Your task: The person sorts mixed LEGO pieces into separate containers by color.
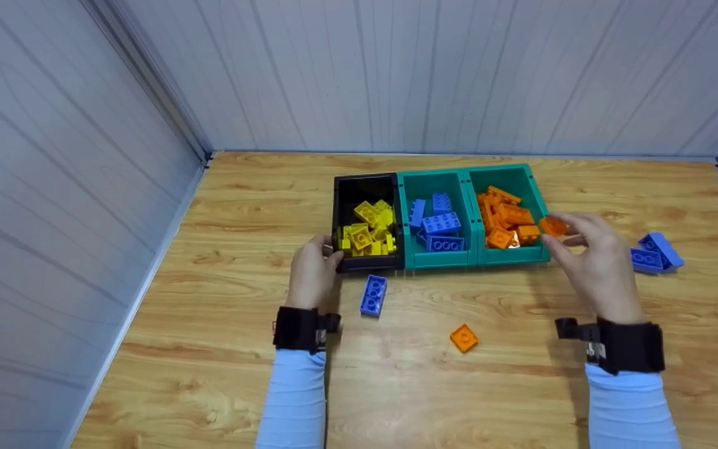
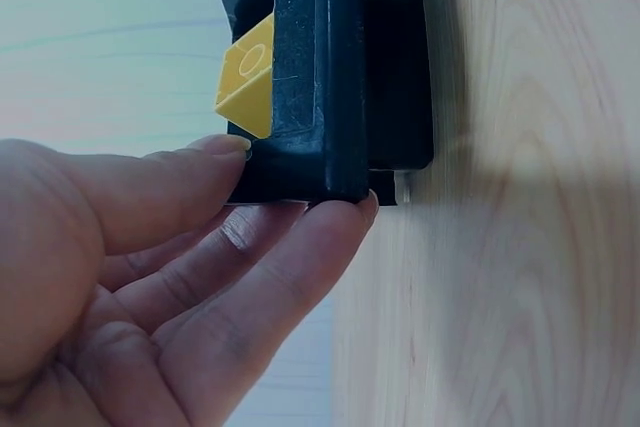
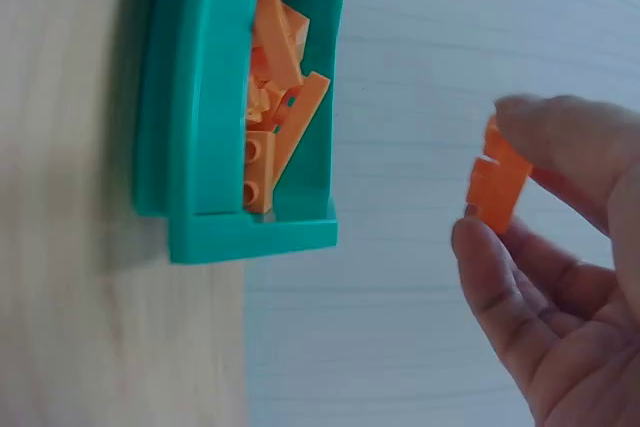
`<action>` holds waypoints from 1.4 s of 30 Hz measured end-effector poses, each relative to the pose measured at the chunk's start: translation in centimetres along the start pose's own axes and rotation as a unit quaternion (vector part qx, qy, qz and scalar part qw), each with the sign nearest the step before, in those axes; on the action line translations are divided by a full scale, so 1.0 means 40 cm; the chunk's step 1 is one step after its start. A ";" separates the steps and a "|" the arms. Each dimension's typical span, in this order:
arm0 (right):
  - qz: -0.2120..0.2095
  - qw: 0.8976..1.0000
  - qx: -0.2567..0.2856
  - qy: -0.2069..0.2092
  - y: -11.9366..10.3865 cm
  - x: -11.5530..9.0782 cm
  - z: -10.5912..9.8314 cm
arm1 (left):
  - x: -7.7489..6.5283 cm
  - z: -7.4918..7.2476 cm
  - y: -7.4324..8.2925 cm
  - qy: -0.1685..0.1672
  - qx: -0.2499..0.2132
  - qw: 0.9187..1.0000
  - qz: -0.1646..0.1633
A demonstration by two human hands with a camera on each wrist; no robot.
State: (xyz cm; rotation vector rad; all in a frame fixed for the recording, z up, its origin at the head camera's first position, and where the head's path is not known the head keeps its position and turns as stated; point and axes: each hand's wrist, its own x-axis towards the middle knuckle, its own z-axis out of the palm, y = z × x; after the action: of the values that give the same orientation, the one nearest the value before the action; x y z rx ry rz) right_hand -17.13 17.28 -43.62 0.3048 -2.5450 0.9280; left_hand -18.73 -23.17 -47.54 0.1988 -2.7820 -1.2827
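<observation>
My left hand (image 1: 310, 274) grips the near left corner of the black bin (image 1: 368, 265), thumb at the rim and fingers against the outside in the left wrist view. Yellow bricks (image 1: 365, 236) lie inside that bin. My right hand (image 1: 599, 262) pinches an orange brick (image 3: 497, 182) between thumb and fingers, just off the right side of the right green bin (image 1: 512, 255). That bin holds a heap of orange bricks (image 1: 508, 215). Between the two stands the middle green bin (image 1: 434, 259) with several blue bricks (image 1: 441, 222).
The three bins stand joined in a row on the wooden table (image 1: 209, 324). Near them lie a loose blue brick (image 1: 373, 295) and a square orange brick (image 1: 464, 338). Two blue bricks (image 1: 657, 252) sit right of my right hand. Panelled walls (image 1: 359, 75) close off the back and left.
</observation>
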 end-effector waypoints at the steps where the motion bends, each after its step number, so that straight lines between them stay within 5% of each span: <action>1: -0.004 1.000 0.002 0.009 0.002 0.008 -0.001 | -0.002 0.004 0.003 -0.002 -0.001 1.000 0.001; 6: -0.009 0.999 -0.011 0.035 0.013 0.044 0.002 | -0.010 0.023 0.015 -0.011 -0.010 1.000 0.003; 16: 0.054 0.997 -0.045 -0.032 0.043 0.093 0.014 | -0.004 0.039 0.044 -0.020 -0.016 0.999 0.025; 26: 0.038 0.998 -0.050 -0.019 -0.030 0.026 -0.042 | -0.001 0.046 0.044 -0.028 -0.020 0.999 0.017; 30: 0.014 0.994 -0.035 -0.102 -0.109 -0.037 -0.006 | 0.000 0.032 0.027 -0.018 -0.015 1.000 0.013; 34: -0.014 0.978 -0.041 -0.203 -0.184 -0.096 0.069 | 0.001 0.013 0.013 -0.013 -0.008 1.000 0.015; 42: -0.074 0.953 -0.116 -0.272 -0.264 -0.193 0.214 | -0.002 -0.007 0.000 -0.013 -0.008 1.000 -0.007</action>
State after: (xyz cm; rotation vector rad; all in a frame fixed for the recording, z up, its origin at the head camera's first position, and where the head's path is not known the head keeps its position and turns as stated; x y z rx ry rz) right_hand -9.31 4.22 -47.07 0.7566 -3.0326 0.5286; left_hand -18.63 -23.37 -47.38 0.2032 -2.7966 -1.3188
